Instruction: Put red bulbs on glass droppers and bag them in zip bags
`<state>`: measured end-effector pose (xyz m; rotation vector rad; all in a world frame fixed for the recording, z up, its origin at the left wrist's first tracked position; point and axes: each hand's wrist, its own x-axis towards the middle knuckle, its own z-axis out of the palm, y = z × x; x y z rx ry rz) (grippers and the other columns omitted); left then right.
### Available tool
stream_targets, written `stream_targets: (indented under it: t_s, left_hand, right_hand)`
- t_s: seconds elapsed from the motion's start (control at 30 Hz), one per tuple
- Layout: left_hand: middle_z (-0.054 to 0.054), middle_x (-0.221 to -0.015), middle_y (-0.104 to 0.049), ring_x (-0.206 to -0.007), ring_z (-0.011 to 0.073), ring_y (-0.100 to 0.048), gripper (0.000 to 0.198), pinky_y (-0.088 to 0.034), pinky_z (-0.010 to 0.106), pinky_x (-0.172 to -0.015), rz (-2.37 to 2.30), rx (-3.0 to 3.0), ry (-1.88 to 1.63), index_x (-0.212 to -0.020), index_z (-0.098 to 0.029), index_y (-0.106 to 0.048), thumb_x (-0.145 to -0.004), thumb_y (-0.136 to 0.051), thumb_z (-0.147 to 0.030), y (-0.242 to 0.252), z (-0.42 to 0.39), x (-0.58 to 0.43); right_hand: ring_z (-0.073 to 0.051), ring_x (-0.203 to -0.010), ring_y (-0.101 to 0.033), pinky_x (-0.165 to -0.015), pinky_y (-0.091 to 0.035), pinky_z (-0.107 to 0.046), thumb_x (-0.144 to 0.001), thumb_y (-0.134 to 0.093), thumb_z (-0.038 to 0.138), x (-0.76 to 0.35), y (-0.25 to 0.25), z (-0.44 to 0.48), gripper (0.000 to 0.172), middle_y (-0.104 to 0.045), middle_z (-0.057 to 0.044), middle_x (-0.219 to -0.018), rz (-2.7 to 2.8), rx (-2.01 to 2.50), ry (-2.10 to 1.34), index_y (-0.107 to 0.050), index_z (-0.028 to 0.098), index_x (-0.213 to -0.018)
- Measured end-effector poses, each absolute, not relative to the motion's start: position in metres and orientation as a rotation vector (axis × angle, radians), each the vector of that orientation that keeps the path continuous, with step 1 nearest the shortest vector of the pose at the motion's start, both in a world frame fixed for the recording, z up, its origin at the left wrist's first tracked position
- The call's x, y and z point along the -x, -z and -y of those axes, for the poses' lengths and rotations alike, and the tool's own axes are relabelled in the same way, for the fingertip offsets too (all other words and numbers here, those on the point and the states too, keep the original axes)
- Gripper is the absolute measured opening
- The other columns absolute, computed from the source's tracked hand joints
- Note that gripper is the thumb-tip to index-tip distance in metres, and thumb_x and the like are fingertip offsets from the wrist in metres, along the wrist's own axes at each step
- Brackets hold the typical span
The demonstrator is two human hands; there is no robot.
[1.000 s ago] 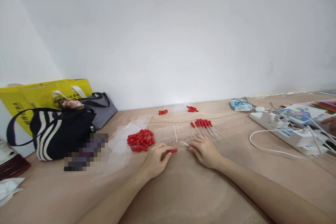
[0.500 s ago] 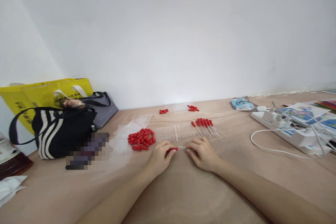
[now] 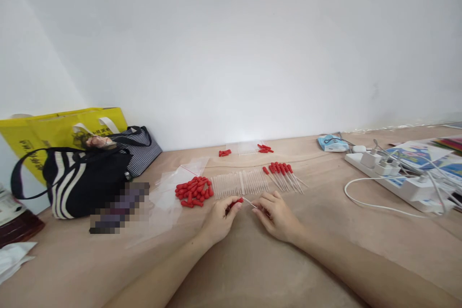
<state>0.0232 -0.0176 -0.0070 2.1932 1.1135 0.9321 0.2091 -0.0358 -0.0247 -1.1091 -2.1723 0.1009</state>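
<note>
On the counter (image 3: 234, 269), beside the heaped red caps (image 3: 195, 190), your left hand (image 3: 219, 220) clamps its fingers on one red cap (image 3: 238, 200); the clear tube (image 3: 250, 203), its tip at the cap's mouth, is pinched in your right hand (image 3: 276, 217). You seem to be joining them, which calls for straight alignment.

The bulbs (image 3: 195, 187) are red, the tote (image 3: 61, 126) yellow, the handbag (image 3: 99, 178) white-striped black.

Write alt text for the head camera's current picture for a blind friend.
The person's left hand holds a red bulb, the right hand a thin tube, close together over a tan table; beyond lie loose red bulbs and a row of clear tubes.
</note>
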Motion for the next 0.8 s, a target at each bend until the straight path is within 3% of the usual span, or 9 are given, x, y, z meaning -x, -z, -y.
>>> stream_targets:
  t_s: [0.37,0.53,0.8]
  left_hand:
    - [0.001,-0.072,-0.061,-0.067,0.0142,-0.055,0.018,-0.041,0.023,-0.061,-1.120,-2.305,-0.897,-0.077,-0.016,-0.060,-0.082,-0.045,-0.025,0.004,0.020,-0.018]
    - [0.002,-0.068,-0.058,-0.064,0.0139,-0.053,0.017,-0.040,0.023,-0.058,-1.121,-2.418,-0.830,-0.074,-0.016,-0.060,-0.082,-0.045,-0.023,0.002,0.024,-0.018]
    - [0.002,-0.067,-0.057,-0.063,0.0140,-0.053,0.019,-0.041,0.023,-0.060,-1.023,-2.555,-0.784,-0.076,-0.017,-0.058,-0.083,-0.042,-0.024,0.003,0.032,-0.019]
  right_hand:
    - [-0.011,-0.063,-0.049,-0.065,-0.024,-0.027,-0.084,-0.041,0.019,-0.215,0.022,0.031,0.018,-0.060,0.000,-0.072,2.333,1.023,-0.098,-0.058,0.020,-0.089]
    - [-0.010,-0.061,-0.047,-0.065,-0.020,-0.029,-0.081,-0.040,0.013,-0.221,0.018,0.027,0.021,-0.060,0.000,-0.073,2.418,0.959,0.072,-0.060,0.020,-0.080]
    - [-0.011,-0.062,-0.047,-0.064,-0.021,-0.029,-0.083,-0.038,0.015,-0.218,0.020,0.035,0.022,-0.059,-0.002,-0.072,2.373,0.912,0.059,-0.059,0.019,-0.086]
